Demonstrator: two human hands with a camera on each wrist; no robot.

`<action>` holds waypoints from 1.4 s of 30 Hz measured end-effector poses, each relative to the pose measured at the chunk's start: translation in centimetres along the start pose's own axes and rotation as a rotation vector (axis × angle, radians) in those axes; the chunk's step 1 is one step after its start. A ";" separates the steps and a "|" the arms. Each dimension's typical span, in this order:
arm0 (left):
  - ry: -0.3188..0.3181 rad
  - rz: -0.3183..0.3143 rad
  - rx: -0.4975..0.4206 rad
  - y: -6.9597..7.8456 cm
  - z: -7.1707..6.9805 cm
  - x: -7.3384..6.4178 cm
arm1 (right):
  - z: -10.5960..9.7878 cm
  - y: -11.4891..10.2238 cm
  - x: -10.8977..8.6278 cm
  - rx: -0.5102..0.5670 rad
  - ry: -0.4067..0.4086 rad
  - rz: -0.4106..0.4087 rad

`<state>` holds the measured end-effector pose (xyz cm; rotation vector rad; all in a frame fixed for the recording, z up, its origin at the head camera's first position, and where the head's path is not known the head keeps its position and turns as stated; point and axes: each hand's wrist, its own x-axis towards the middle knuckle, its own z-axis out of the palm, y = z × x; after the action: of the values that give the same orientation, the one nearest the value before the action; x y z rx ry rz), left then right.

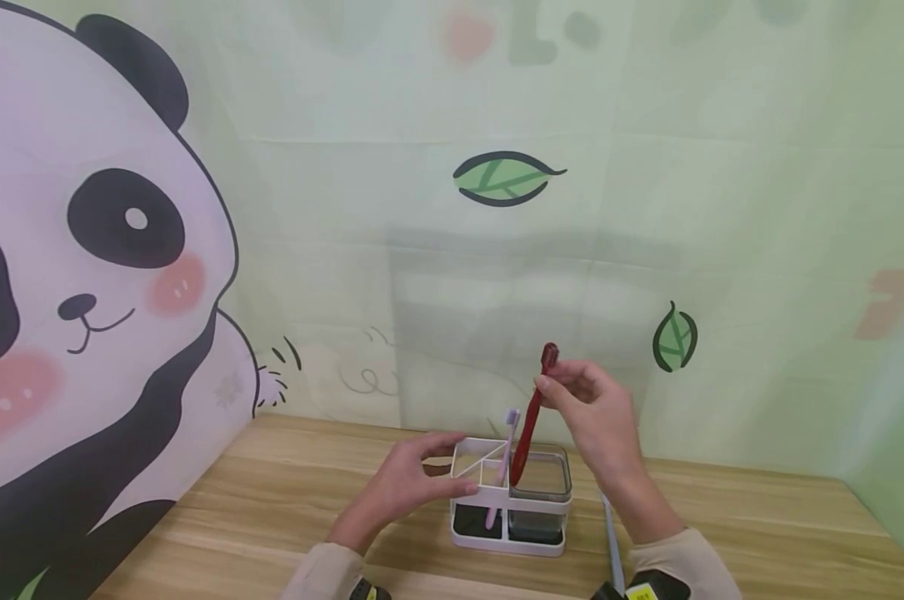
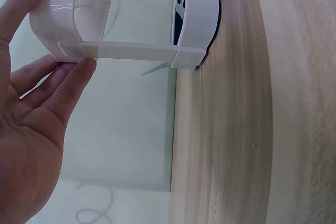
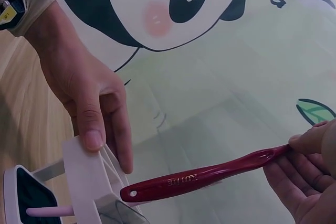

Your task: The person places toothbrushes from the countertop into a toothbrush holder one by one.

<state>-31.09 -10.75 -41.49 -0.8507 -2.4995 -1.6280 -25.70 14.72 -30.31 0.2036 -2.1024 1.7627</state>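
Observation:
A white toothbrush holder (image 1: 537, 506) with several compartments stands on the table. My left hand (image 1: 414, 477) grips its left side, thumb on the front rim and fingers behind. My right hand (image 1: 597, 417) pinches a red toothbrush (image 1: 530, 425) near its bristled head, which points up. The handle's lower end (image 3: 134, 192) hangs at the holder's top, by the divider beside the right-hand cup (image 1: 555, 475). A pink toothbrush (image 1: 506, 454) leans in a small compartment left of that divider, its handle tip low in the frame.
A blue toothbrush (image 1: 612, 546) lies on the wooden table (image 1: 781, 533) right of the holder, partly hidden by the right forearm. Behind the table hangs a pale green backdrop (image 1: 751, 217) with a large printed panda (image 1: 99, 275) and leaves.

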 end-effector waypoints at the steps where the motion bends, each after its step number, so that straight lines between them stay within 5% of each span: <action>1: 0.000 -0.001 0.000 0.0 0.0 0.0 | 0.1 0.0 0.0 -0.002 0.001 -0.002; 19: 0.002 0.013 0.006 0.0 0.1 0.1 | 2.2 2.1 -0.8 -0.071 -0.020 -0.075; 42: 0.005 0.002 -0.006 0.0 0.0 -0.1 | 3.7 5.6 -2.6 -0.090 -0.046 -0.026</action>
<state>-31.02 -10.81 -41.48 -0.8492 -2.4912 -1.6352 -26.01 11.85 -36.92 0.2475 -2.1961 1.6594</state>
